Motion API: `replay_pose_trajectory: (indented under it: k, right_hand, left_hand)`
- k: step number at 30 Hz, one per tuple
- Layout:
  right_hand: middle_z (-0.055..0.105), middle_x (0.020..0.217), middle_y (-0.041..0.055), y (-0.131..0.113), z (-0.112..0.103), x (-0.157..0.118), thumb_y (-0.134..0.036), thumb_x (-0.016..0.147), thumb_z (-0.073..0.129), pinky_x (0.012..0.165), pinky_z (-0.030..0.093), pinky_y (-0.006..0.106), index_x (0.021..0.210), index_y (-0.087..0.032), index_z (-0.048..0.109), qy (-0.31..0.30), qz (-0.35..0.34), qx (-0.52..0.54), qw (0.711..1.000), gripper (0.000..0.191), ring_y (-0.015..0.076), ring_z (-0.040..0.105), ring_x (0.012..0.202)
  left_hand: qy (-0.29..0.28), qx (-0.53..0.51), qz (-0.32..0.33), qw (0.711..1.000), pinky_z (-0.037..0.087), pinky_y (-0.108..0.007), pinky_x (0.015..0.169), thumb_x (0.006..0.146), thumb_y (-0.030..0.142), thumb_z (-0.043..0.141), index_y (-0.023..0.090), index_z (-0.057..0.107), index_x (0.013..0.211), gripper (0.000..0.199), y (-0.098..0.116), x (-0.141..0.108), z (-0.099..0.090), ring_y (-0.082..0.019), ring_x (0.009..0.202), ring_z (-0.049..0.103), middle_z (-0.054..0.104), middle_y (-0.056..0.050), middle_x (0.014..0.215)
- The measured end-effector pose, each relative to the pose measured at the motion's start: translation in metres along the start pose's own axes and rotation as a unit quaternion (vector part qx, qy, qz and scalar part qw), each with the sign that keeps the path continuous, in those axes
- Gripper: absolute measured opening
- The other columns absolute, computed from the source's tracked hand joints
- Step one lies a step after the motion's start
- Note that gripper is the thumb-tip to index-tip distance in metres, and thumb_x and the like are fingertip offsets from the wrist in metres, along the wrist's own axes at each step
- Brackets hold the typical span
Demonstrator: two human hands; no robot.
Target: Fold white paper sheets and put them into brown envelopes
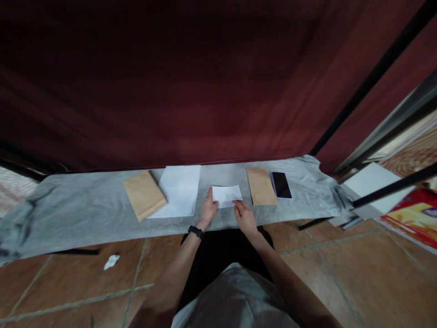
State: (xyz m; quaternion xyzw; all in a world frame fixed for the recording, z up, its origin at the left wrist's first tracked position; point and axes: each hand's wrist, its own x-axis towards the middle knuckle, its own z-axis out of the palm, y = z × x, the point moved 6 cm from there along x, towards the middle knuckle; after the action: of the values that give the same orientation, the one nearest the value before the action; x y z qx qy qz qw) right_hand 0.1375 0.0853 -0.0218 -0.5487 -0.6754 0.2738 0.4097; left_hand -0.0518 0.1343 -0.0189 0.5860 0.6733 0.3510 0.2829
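Head view: paper (pixel 226 194), left hand (pixel 208 211) touching left edge, right hand (pixel 246 218) touching right end; fingers' grip unclear; keep edges square.

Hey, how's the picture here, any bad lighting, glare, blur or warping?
Head view: dim, with the curtain darkening toward the top; the small paper stands out bright; no strong glare on the phone; left hand and right hand slightly soft; the grey cloth droops toward its ends, probably lens distortion.
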Motion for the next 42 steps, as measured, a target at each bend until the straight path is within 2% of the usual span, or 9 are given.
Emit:
replay_pose_trajectory:
  k: [3, 7, 9, 12, 16, 24, 29, 38, 42]
  right_hand:
    - [0.052, 0.151, 0.0110, -0.012, 0.005, -0.002, -0.031, 0.103, 0.045, 0.119, 0.034, 0.047, 0.143, -0.020, 0.056, -0.030, -0.121, -0.245, 0.962, 0.043, 0.0261, 0.047, 0.140]
    - [0.044, 0.157, 0.0113, -0.007, 0.014, -0.007, -0.037, 0.104, 0.047, 0.121, 0.028, 0.050, 0.148, -0.023, 0.050, -0.047, -0.150, -0.360, 0.920, 0.046, 0.0276, 0.043, 0.144]
    - [0.043, 0.158, 0.0115, -0.005, 0.016, -0.009, -0.038, 0.104, 0.045, 0.121, 0.027, 0.049, 0.148, -0.022, 0.050, -0.047, -0.149, -0.365, 0.918, 0.047, 0.0277, 0.044, 0.144]
    - [0.043, 0.157, 0.0117, -0.003, 0.018, -0.010, -0.035, 0.104, 0.044, 0.121, 0.027, 0.049, 0.145, -0.021, 0.054, -0.048, -0.142, -0.363, 0.920, 0.044, 0.0276, 0.044, 0.143]
    - [0.045, 0.156, 0.0120, -0.002, 0.019, -0.010, -0.032, 0.104, 0.043, 0.121, 0.028, 0.049, 0.143, -0.020, 0.056, -0.056, -0.139, -0.360, 0.921, 0.043, 0.0272, 0.045, 0.143]
    - [0.043, 0.158, 0.0095, 0.001, 0.019, -0.010, -0.034, 0.104, 0.045, 0.120, 0.027, 0.049, 0.150, -0.025, 0.048, -0.044, -0.137, -0.354, 0.924, 0.047, 0.0269, 0.044, 0.143]
    - [0.041, 0.159, 0.0104, 0.000, 0.018, -0.011, -0.035, 0.105, 0.043, 0.120, 0.027, 0.050, 0.150, -0.024, 0.047, -0.045, -0.136, -0.353, 0.925, 0.047, 0.0272, 0.043, 0.144]
    - [0.055, 0.149, 0.0114, -0.005, 0.020, 0.009, -0.033, 0.107, 0.034, 0.121, 0.022, 0.053, 0.142, -0.019, 0.058, -0.033, -0.108, -0.332, 0.937, 0.045, 0.0274, 0.049, 0.138]
    - [0.042, 0.159, 0.0094, -0.014, 0.036, 0.026, -0.034, 0.106, 0.033, 0.123, 0.019, 0.052, 0.150, -0.019, 0.048, -0.053, -0.114, -0.345, 0.930, 0.049, 0.0284, 0.041, 0.145]
  left_hand:
    - [0.004, 0.117, 0.032, 0.993, 0.054, -0.036, 0.098, 0.082, 0.007, 0.056, 0.012, 0.041, 0.151, 0.070, 0.004, -0.002, 0.000, -0.025, 0.110, 0.069, 0.068, -0.015, 0.127]
    - [0.037, 0.188, 0.070, 0.979, 0.046, -0.041, 0.111, 0.088, 0.009, 0.052, 0.014, 0.051, 0.143, 0.056, 0.015, -0.013, 0.001, -0.028, 0.128, 0.058, 0.056, -0.017, 0.143]
    - [0.028, 0.210, 0.099, 0.972, 0.037, -0.044, 0.118, 0.094, 0.015, 0.047, 0.015, 0.051, 0.143, 0.050, 0.022, -0.020, 0.010, -0.029, 0.141, 0.046, 0.048, -0.016, 0.153]
    - [-0.042, 0.264, 0.159, 0.951, 0.028, -0.045, 0.123, 0.102, 0.029, 0.037, 0.015, 0.045, 0.149, 0.050, 0.030, -0.027, 0.036, -0.027, 0.151, 0.031, 0.039, -0.013, 0.160]
    - [-0.093, 0.316, 0.158, 0.931, 0.020, -0.046, 0.125, 0.104, 0.041, 0.028, 0.014, 0.035, 0.156, 0.059, 0.026, -0.027, 0.057, -0.025, 0.155, 0.021, 0.032, -0.012, 0.164]
    - [-0.044, 0.355, 0.109, 0.927, 0.018, -0.043, 0.126, 0.104, 0.043, 0.026, 0.006, 0.029, 0.157, 0.065, 0.003, -0.015, 0.031, -0.026, 0.155, 0.020, 0.030, -0.017, 0.164]
    - [-0.033, 0.360, 0.098, 0.927, 0.019, -0.043, 0.126, 0.104, 0.040, 0.027, 0.003, 0.030, 0.156, 0.064, -0.004, -0.020, 0.020, -0.027, 0.154, 0.021, 0.030, -0.018, 0.163]
    - [-0.026, 0.351, 0.117, 0.929, 0.022, -0.050, 0.124, 0.104, 0.037, 0.032, 0.016, 0.036, 0.156, 0.057, -0.002, -0.033, 0.018, -0.030, 0.154, 0.023, 0.032, -0.011, 0.164]
    - [-0.034, 0.333, 0.123, 0.934, 0.023, -0.048, 0.124, 0.103, 0.035, 0.034, 0.013, 0.041, 0.153, 0.055, 0.000, -0.036, 0.018, -0.029, 0.153, 0.025, 0.034, -0.013, 0.163]
